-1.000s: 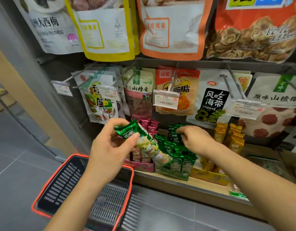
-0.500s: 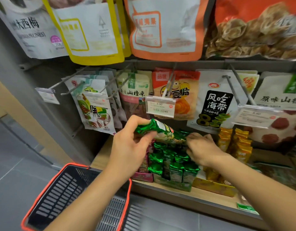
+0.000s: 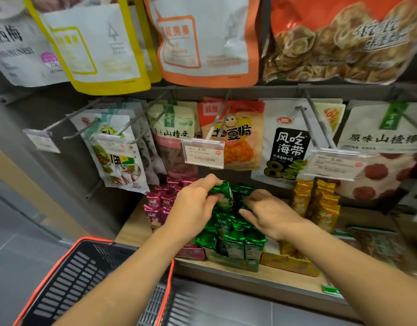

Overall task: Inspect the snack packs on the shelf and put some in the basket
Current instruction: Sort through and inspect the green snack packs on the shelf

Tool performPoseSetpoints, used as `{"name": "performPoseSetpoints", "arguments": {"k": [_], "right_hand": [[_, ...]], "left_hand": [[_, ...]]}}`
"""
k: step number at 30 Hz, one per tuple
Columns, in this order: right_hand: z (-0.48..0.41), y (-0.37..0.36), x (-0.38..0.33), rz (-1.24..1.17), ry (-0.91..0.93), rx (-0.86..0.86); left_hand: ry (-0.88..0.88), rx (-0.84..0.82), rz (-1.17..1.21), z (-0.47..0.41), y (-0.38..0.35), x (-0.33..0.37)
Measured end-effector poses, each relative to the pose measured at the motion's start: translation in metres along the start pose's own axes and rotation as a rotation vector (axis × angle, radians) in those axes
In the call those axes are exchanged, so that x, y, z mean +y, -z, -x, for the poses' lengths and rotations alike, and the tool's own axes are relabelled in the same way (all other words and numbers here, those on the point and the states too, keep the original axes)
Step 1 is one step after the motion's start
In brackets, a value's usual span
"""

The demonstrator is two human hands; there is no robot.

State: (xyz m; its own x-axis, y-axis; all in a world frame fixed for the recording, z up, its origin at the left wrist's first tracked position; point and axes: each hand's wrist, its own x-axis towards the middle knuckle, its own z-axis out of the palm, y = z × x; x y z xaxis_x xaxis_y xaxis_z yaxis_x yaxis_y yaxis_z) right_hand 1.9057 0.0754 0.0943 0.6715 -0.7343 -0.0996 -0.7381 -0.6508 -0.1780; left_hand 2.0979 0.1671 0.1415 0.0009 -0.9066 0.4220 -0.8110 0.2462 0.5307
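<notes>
A white hanging pouch [image 3: 289, 147] reads 风吃海带 above a large 8, and the neighbouring pouch [image 3: 383, 137] on its right reads 原味山楂. The middle price tag [image 3: 202, 153] shows 3.90, the right price tag [image 3: 335, 163] shows 5.90, and the top-left pouch [image 3: 12, 36] bears 西梅.

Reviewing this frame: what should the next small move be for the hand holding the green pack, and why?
Probably carry it down and left into the basket. The left hand grips the green pack lifted above the row of green packs, the right hand only rests its fingers on that row, and the basket sits open below the left forearm.
</notes>
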Motion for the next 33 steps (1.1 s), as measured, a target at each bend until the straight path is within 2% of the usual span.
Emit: {"name": "performPoseSetpoints", "arguments": {"k": [4, 7, 9, 14, 18, 19, 21, 23, 25, 27, 30, 33], "right_hand": [[0.001, -0.001, -0.004, 0.009, 0.016, -0.003], [0.002, -0.004, -0.003, -0.004, 0.020, 0.024], [0.004, -0.006, -0.002, -0.011, 0.033, 0.050], [0.006, -0.009, -0.001, 0.117, 0.081, 0.105], [0.006, -0.010, -0.001, 0.132, 0.076, 0.091], [0.006, -0.010, -0.001, 0.121, 0.070, 0.095], [0.004, -0.009, -0.003, 0.081, 0.048, 0.104], [0.002, -0.008, -0.006, 0.050, 0.029, 0.101], [0.003, -0.007, -0.009, 0.050, 0.011, 0.095], [0.006, -0.006, -0.012, 0.098, -0.012, 0.109], [0.008, -0.004, -0.015, 0.148, -0.038, 0.103], [0.008, -0.005, -0.017, 0.149, -0.049, 0.087]], "left_hand": [[0.046, -0.144, -0.109, -0.017, -0.024, -0.013], [0.031, -0.366, -0.469, -0.026, -0.045, -0.025], [0.048, -0.475, -0.604, -0.028, -0.056, -0.029], [0.088, -0.595, -0.758, -0.041, -0.065, -0.025], [0.158, -0.710, -0.709, -0.047, -0.063, -0.027], [0.179, -0.694, -0.644, -0.046, -0.062, -0.027], [0.177, -0.527, -0.499, -0.037, -0.054, -0.028], [0.064, -0.380, -0.412, -0.025, -0.048, -0.030], [-0.049, -0.458, -0.482, -0.011, -0.047, -0.034], [-0.051, -0.521, -0.596, -0.002, -0.052, -0.034], [0.002, -0.439, -0.620, 0.001, -0.058, -0.028], [-0.097, -0.301, -0.622, 0.004, -0.052, -0.018]]}}
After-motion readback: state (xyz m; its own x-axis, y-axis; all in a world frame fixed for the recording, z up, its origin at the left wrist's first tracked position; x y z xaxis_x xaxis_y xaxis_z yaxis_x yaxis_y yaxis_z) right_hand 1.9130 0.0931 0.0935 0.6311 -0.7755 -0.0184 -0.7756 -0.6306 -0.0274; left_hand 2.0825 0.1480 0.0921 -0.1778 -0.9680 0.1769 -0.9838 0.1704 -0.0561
